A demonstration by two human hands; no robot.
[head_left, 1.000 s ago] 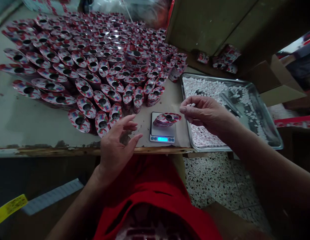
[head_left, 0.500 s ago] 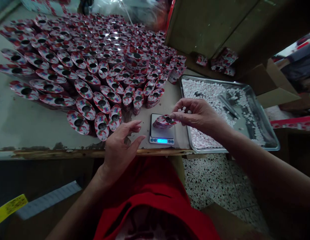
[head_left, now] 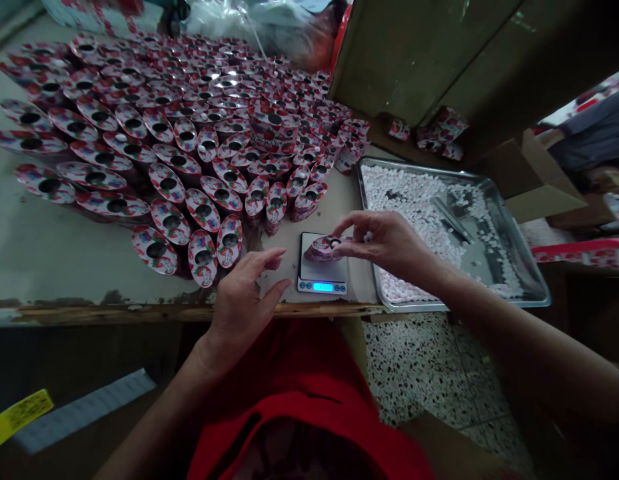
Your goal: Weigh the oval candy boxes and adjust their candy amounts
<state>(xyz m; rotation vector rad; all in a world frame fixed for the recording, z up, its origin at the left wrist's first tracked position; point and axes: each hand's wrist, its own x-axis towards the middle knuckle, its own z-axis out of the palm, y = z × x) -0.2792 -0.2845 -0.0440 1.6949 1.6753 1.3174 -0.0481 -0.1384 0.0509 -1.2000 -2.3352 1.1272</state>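
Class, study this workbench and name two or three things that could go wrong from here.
The white pellets held loosely in the right hand could miss the small hole of the packet and scatter. Fingers touching that packet might disturb the reading on the scale. The left hand, close to the crowded packets, could knock one over.

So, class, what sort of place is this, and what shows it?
Probably a small sweets-packing workshop: many red-and-white printed packs, a silver digital scale, and a metal tray of small white pellets.

packet [head_left: 321, 247] on scale [head_left: 322, 269], tray [head_left: 543, 295] to right
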